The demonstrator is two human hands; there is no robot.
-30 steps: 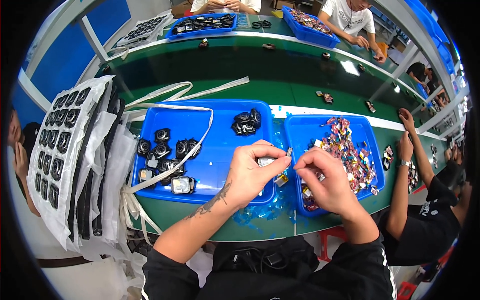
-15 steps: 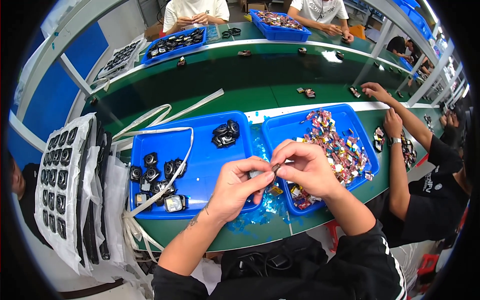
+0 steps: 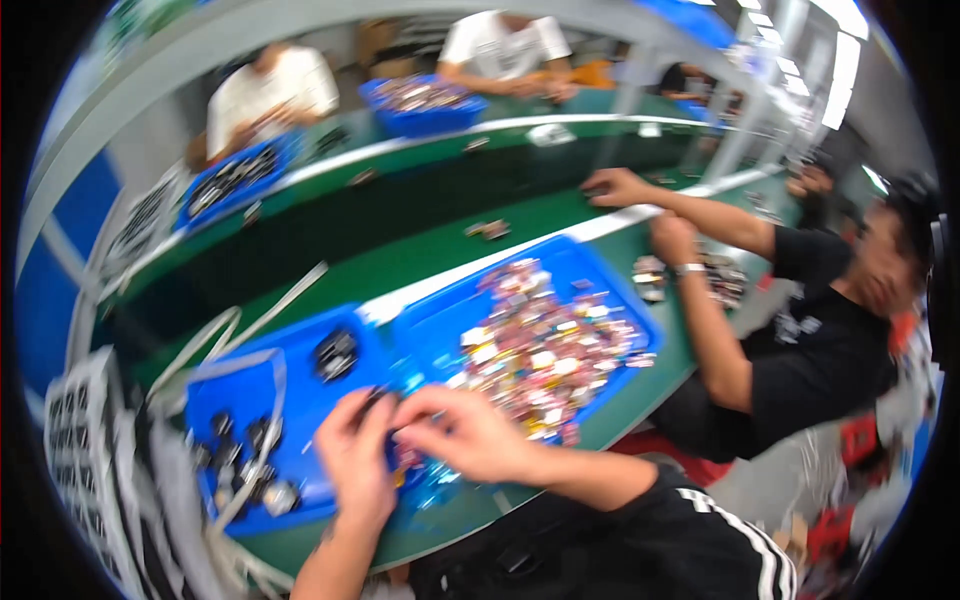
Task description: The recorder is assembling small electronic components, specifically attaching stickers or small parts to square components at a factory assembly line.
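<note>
My left hand (image 3: 358, 470) is closed around a small dark part (image 3: 376, 396), which looks like a black watch case, though motion blurs it. The fingers of my right hand (image 3: 470, 438) are pinched together at its right side. Below my fingertips shows a small pink and yellow piece (image 3: 408, 458); whether it hangs from the dark part I cannot make out. Both hands are over the gap between two blue trays. The left tray (image 3: 300, 335) holds several black watch cases (image 3: 262, 472). Heaped in the right tray (image 3: 628, 312) are small pink, yellow and silvery electronic parts (image 3: 545, 350).
Blue film scraps (image 3: 440, 485) litter the green table (image 3: 600, 425). A white strap (image 3: 280, 385) crosses the left tray, beside stacked foam trays (image 3: 80, 430). To my right, a co-worker's arm (image 3: 725, 370) reaches over the table. Two people sit across the conveyor (image 3: 400, 250).
The view has swung right and blurred, so the trays and table appear farther left. My hands remain together, with the left fingers now pointing more upward.
</note>
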